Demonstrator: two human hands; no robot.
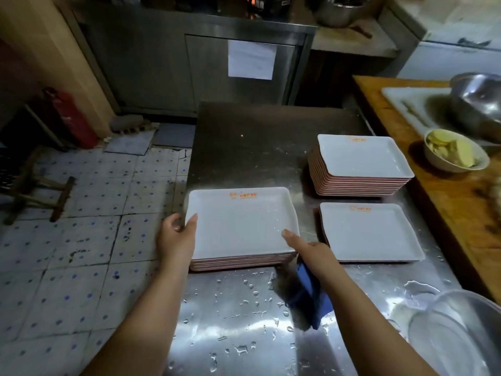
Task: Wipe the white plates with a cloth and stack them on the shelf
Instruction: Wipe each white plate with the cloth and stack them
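The near stack of plates (241, 226) lies at the left edge of the steel table (244, 147), and both hands are on it. The plates are white, rectangular with rounded corners, smooth and glossy, with a small orange print at the far rim and pinkish undersides that show as thin lines at the side of the stack. The long axis of the stack runs from left to right, so each hand meets a short side.

The left hand (177, 237) grips the left side of this stack, thumb on top of the rim and fingers going under. The right hand (309, 249) is at the near right corner of the stack, thumb pressed on the top plate; its fingers are hidden, and a dark blue cloth (309, 291) hangs down from it, so I judge it holds the cloth and the plates together. Both hands are equally near, which suits lifting the stack as a whole.

To the right of this stack lies a low stack (371, 232), and behind that a tall stack (360, 161). The table near the stack is wet, with many water drops, so the plates may be slippery. No shelf is clearly seen. Further right of the stacks, a bowl (455, 153) with yellow slices stands on a wooden counter (447, 196).
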